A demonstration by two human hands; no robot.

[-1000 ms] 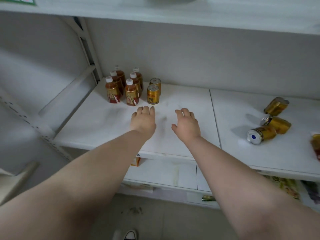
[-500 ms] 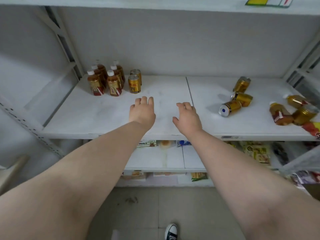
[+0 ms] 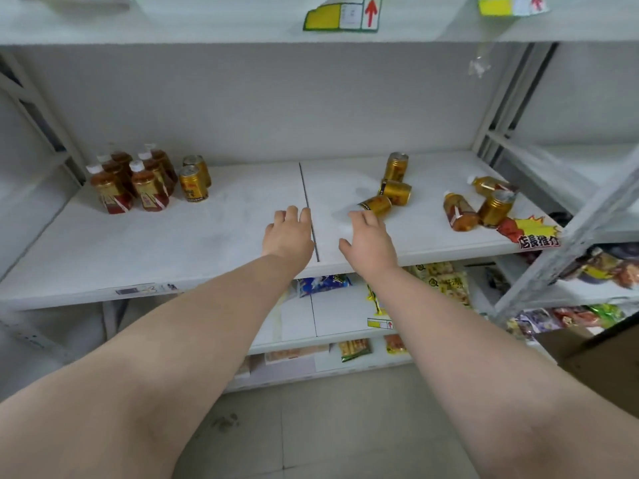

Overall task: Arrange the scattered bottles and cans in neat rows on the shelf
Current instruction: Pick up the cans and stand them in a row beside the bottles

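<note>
On the white shelf [image 3: 173, 243], several brown bottles [image 3: 131, 183] with white caps stand in two rows at the back left, with two gold cans [image 3: 194, 183] upright beside them. Right of the middle seam lie gold cans [image 3: 396, 191], one of them upright [image 3: 397, 166] at the back. Further right, two bottles [image 3: 458, 212] and a gold can [image 3: 495, 207] lie tumbled together. My left hand [image 3: 288, 233] hovers over the seam, fingers relaxed, holding nothing. My right hand [image 3: 370, 238] reaches toward the nearest fallen can [image 3: 376, 205], fingers spread, fingertips close to it.
A red and yellow promo sticker [image 3: 534, 233] hangs at the shelf's right front edge. Grey slanted frame bars [image 3: 567, 229] cross on the right. Snack packets [image 3: 442, 281] fill the lower shelves. A price label [image 3: 342, 15] sits on the shelf above.
The view swung right, bringing the fallen cans and bottles fully into sight. Both hands moved right along the shelf, the right one nearing the closest fallen can.
</note>
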